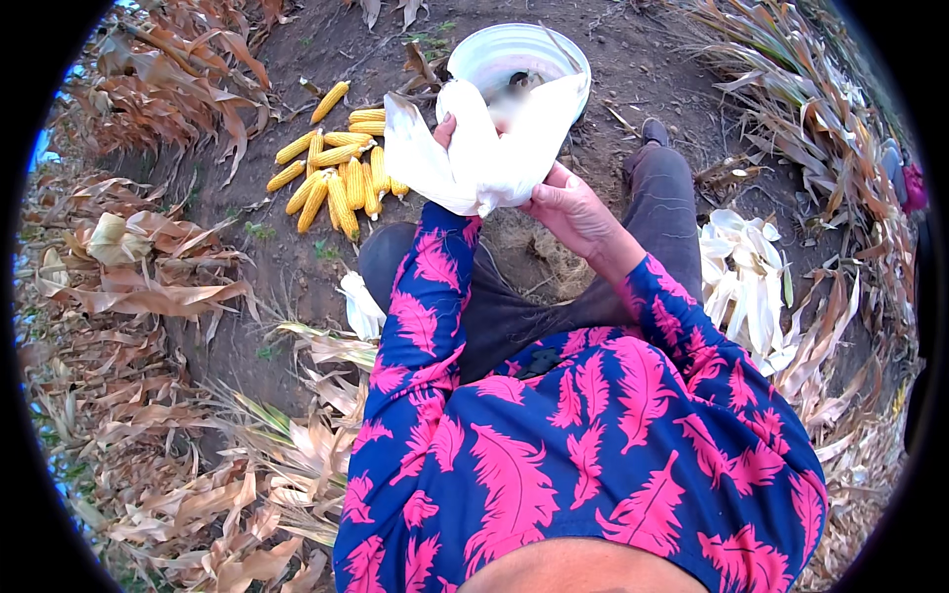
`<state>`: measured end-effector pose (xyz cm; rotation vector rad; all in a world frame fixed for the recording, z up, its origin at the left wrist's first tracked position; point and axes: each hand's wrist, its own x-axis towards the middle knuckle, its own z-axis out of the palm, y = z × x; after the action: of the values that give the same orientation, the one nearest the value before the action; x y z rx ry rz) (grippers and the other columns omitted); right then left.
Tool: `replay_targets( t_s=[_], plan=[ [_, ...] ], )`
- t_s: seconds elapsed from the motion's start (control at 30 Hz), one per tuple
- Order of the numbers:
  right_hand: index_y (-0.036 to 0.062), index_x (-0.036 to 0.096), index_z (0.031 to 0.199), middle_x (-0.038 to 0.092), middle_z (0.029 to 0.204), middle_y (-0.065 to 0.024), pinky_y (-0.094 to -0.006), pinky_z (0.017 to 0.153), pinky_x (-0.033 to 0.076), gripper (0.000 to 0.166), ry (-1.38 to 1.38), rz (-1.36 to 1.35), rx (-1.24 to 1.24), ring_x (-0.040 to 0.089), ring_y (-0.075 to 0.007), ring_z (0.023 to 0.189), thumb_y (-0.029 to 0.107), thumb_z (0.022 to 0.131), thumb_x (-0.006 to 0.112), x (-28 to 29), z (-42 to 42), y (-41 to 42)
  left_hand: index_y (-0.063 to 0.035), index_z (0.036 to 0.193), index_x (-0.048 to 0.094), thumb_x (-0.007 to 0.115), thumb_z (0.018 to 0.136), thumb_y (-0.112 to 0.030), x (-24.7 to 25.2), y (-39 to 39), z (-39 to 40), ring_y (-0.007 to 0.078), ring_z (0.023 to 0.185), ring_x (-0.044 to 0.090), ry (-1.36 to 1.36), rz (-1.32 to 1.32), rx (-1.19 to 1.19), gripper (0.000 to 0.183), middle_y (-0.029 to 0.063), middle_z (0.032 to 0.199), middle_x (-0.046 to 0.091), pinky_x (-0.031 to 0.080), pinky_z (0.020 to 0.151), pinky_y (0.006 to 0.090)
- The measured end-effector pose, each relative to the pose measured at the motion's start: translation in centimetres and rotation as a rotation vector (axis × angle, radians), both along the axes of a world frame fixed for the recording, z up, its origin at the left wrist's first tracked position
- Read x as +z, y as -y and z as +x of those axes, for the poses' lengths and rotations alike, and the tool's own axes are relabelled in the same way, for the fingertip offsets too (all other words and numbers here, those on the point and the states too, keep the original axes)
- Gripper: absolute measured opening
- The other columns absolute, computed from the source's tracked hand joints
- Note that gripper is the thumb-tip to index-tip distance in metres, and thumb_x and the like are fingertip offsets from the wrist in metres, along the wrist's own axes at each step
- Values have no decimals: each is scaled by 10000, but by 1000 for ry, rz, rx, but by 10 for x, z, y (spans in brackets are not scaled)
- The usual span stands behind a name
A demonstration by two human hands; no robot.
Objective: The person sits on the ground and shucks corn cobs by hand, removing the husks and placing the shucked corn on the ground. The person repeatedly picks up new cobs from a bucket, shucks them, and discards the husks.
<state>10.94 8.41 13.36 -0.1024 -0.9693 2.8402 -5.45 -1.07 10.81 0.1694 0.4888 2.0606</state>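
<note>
Both hands hold pale corn husks [511, 163], spread into broad white flaps with the stub end facing me. My left hand [445, 131] is mostly hidden behind them; only some fingertips show at the flap's edge. On the near right side, my right hand [574, 211] pinches the husk base between thumb and fingers. Whether an ear is still inside the husks is not plain. Just beyond stands a white bucket [511, 41], partly covered by the husks. Left of my hands, several bare yellow corn ears [337, 156] lie piled on the soil.
Stripped white husks [741, 282] lie beside my right leg [663, 193], with another husk piece [362, 307] by my left knee. Dry corn stalks [808, 96] line the right; brown leaves [148, 289] cover the left. Someone in pink clothing [914, 187] appears at the far right edge.
</note>
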Motion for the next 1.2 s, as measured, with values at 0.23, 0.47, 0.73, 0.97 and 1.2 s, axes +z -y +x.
replay_targets(
  t_s=[0.23,0.47,0.73,0.97,1.2],
  plan=[
    [83,623,1142,613,1168,-64,-364,965,410,343,-369,1190,-213,558,-244,1104,110,811,709,19,-16,16,23,1246,467,497,903,-461,-19,-4,-5,308,935,641,-98,-70,39,593,217,1078,621,530,844,449],
    [19,578,1129,660,885,-69,-297,768,496,282,-361,595,-172,634,-156,820,243,968,520,26,-28,31,-37,1328,400,426,958,-381,-22,-9,20,191,976,621,-546,-255,476,505,152,1157,590,554,752,307],
    [38,485,951,385,571,35,-252,448,349,145,-192,-742,231,337,-59,432,162,993,422,23,-37,14,19,1143,517,422,933,-408,-15,-14,5,248,664,637,-353,6,209,485,179,871,643,547,591,329],
    [15,494,1085,506,719,8,-216,564,398,360,-41,-137,-29,448,-58,571,338,939,558,20,-19,-28,30,1217,484,484,892,-449,-1,-3,3,312,814,643,-91,-141,-183,579,214,973,621,548,733,422],
    [29,405,1316,529,1170,-157,-395,969,394,906,85,1630,-255,507,-323,1112,307,582,858,15,-13,-17,-65,1306,429,413,958,-360,-32,-25,-4,282,1118,550,-115,-196,113,457,157,1220,548,461,940,467]
  ],
)
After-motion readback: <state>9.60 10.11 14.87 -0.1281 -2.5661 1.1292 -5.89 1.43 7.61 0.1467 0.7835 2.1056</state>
